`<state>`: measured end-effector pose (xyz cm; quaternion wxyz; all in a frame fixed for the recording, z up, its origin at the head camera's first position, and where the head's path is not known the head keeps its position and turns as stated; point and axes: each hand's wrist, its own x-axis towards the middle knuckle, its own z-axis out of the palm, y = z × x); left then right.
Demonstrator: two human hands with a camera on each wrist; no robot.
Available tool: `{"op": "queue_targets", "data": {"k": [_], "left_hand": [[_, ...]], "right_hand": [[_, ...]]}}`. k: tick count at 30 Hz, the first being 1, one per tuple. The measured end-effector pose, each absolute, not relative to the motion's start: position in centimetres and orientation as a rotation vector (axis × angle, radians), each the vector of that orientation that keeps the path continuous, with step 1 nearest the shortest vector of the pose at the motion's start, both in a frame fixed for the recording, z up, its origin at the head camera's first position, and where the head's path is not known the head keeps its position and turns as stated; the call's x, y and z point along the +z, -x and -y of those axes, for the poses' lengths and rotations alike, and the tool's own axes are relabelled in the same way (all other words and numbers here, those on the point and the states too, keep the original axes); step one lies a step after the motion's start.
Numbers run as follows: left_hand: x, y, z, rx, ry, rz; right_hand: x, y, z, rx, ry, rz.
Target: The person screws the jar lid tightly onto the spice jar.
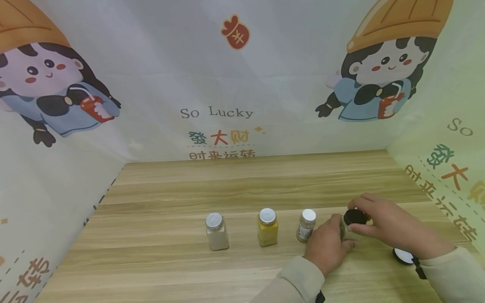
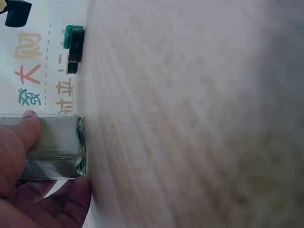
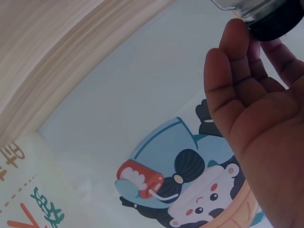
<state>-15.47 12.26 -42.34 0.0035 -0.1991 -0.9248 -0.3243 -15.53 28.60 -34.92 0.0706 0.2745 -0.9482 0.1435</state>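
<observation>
A square glass jar [image 2: 57, 137] with pale contents stands at the right of the table. My left hand [image 1: 327, 244] grips it low down, with thumb and fingers on its sides. On top of the jar is a black lid [image 1: 355, 217], which my right hand [image 1: 394, 225] pinches between thumb and fingers. In the right wrist view only part of the black lid [image 3: 278, 21] and a little glass show. Just left of my left hand stands a small labelled bottle [image 1: 305, 226] with a white cap.
Further left stand a jar of yellow contents [image 1: 267, 231] and a jar of whitish contents [image 1: 217, 235], both with silvery lids. A round black-rimmed piece with a white face [image 1: 403, 256] lies by my right sleeve. Printed cloth walls [image 1: 159, 92] border the wooden table [image 1: 151, 235].
</observation>
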Motion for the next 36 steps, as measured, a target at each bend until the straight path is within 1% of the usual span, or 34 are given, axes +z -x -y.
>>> {"op": "queue_targets", "data": {"k": [11, 22, 30, 36], "left_hand": [[-42.21, 15.36, -12.22, -1.021, 0.622, 2.909], [-42.46, 15.54, -12.23, -1.007, 0.614, 2.908], [-42.43, 15.64, -12.25, -1.027, 0.609, 2.911], [-42.29, 15.48, -12.27, -1.038, 0.610, 2.920]], "right_hand": [[-34.88, 15.31, -28.56, 0.428, -0.751, 2.899], [-34.60, 14.99, -28.87, 0.379, -0.936, 2.852], [-34.44, 15.12, -28.62, 0.374, -0.800, 2.927], [-34.42, 15.17, -28.58, 0.389, -0.765, 2.937]]}}
